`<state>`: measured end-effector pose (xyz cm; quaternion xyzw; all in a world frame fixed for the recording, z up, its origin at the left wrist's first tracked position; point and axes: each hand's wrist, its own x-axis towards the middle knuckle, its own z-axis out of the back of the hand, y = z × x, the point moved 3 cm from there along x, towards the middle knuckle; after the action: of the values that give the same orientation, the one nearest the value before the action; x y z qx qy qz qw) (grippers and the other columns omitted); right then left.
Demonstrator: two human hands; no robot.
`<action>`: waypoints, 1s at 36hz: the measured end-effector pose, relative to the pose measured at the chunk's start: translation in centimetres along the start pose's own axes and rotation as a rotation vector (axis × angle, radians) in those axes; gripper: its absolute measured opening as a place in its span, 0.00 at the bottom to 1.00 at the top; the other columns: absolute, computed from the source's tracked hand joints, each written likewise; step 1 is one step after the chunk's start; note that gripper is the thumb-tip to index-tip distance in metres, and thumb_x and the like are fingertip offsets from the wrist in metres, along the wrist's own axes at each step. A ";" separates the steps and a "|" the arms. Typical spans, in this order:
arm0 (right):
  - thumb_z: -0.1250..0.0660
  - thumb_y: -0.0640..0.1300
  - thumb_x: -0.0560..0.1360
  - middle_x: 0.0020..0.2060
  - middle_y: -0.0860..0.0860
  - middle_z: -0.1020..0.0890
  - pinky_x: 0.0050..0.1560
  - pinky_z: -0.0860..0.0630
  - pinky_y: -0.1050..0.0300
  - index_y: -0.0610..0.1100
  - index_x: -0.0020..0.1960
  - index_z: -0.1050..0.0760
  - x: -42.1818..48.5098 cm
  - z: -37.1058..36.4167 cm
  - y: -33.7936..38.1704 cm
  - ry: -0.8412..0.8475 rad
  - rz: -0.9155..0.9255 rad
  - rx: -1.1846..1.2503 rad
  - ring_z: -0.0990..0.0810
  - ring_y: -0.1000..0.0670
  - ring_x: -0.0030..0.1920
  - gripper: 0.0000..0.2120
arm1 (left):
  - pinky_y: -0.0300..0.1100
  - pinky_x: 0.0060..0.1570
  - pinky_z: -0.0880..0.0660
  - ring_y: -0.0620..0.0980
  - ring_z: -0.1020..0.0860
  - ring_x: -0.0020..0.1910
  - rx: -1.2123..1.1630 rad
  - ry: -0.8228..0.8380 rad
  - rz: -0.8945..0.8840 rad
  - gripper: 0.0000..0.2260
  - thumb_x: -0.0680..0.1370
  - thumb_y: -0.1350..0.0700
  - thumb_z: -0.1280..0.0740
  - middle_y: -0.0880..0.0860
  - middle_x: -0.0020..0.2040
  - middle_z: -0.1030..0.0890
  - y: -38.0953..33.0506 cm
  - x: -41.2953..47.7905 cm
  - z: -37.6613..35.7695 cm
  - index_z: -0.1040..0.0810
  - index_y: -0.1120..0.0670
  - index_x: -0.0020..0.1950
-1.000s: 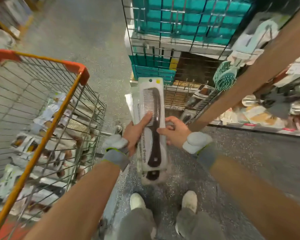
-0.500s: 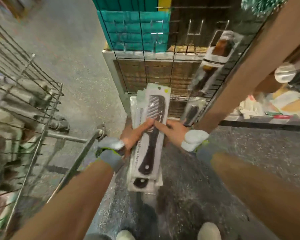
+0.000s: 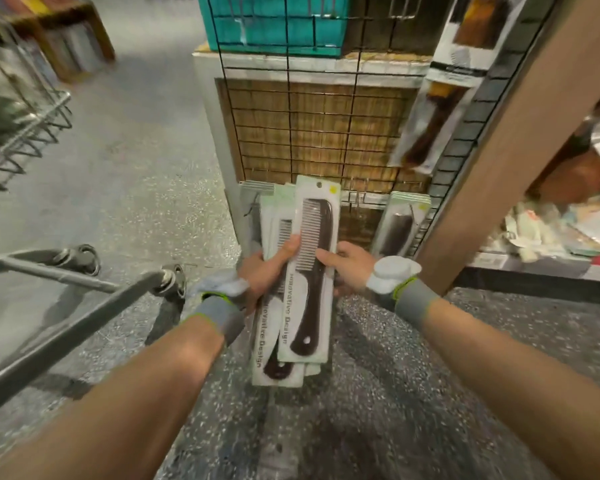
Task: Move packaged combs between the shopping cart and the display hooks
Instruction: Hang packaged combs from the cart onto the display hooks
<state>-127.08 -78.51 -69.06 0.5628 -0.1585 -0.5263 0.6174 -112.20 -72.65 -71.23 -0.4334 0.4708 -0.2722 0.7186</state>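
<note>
With the left grip (image 3: 267,271) clasping the comb stack (image 3: 274,344) low before the grid (image 3: 326,133), the right grip (image 3: 347,268), pinching the top pack (image 3: 312,317), should slide it free, hole (image 3: 319,184) leading.

A: What print is legible at frame centre?
B: The front comb package (image 3: 309,306) bears "Innovative Design" in black, running lengthwise along its left edge.
A: And elsewhere?
B: The second comb package (image 3: 262,351), lower left of the first, shows "…ovative Design", its start covered by the left hand (image 3: 264,275). On the hanging package (image 3: 465,64), upper right, the print is too blurred to read.
</note>
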 end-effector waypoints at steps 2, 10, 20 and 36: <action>0.36 0.49 0.77 0.40 0.47 0.23 0.40 0.20 0.48 0.42 0.52 0.30 0.0 0.2 -0.6 0.002 -0.014 0.052 0.24 0.47 0.35 0.10 | 0.49 0.59 0.23 0.54 0.17 0.51 0.018 -0.003 -0.030 0.34 0.61 0.29 0.27 0.54 0.53 0.16 -0.1 -0.3 -0.3 0.20 0.53 0.55; 0.33 0.46 0.76 0.39 0.48 0.23 0.37 0.21 0.49 0.40 0.55 0.30 -1.0 0.9 -1.2 -0.036 -0.020 0.115 0.23 0.48 0.33 0.12 | 0.44 0.51 0.22 0.51 0.17 0.45 -0.021 0.079 -0.040 0.18 0.68 0.38 0.28 0.54 0.48 0.16 0.6 -0.5 -0.8 0.21 0.51 0.47; 0.32 0.40 0.75 0.50 0.42 0.20 0.44 0.22 0.52 0.35 0.58 0.26 -0.7 4.4 -4.2 -0.196 -0.032 -0.020 0.21 0.43 0.48 0.14 | 0.45 0.53 0.21 0.52 0.16 0.45 0.021 -0.023 -0.064 0.24 0.64 0.37 0.25 0.55 0.47 0.15 0.8 0.6 1.0 0.18 0.55 0.48; 0.36 0.44 0.78 0.59 0.42 0.21 0.61 0.27 0.52 0.37 0.64 0.28 2.1 4.9 -7.2 -0.243 -0.126 -0.098 0.23 0.40 0.60 0.18 | 0.38 0.45 0.25 0.45 0.20 0.41 -0.072 -0.121 -0.164 0.21 0.70 0.40 0.27 0.53 0.47 0.18 0.3 1.5 0.4 0.21 0.52 0.56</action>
<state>-133.44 -81.51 -74.56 0.4732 -0.1706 -0.6352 0.5861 -111.26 -73.62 -72.07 -0.5118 0.3990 -0.2862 0.7050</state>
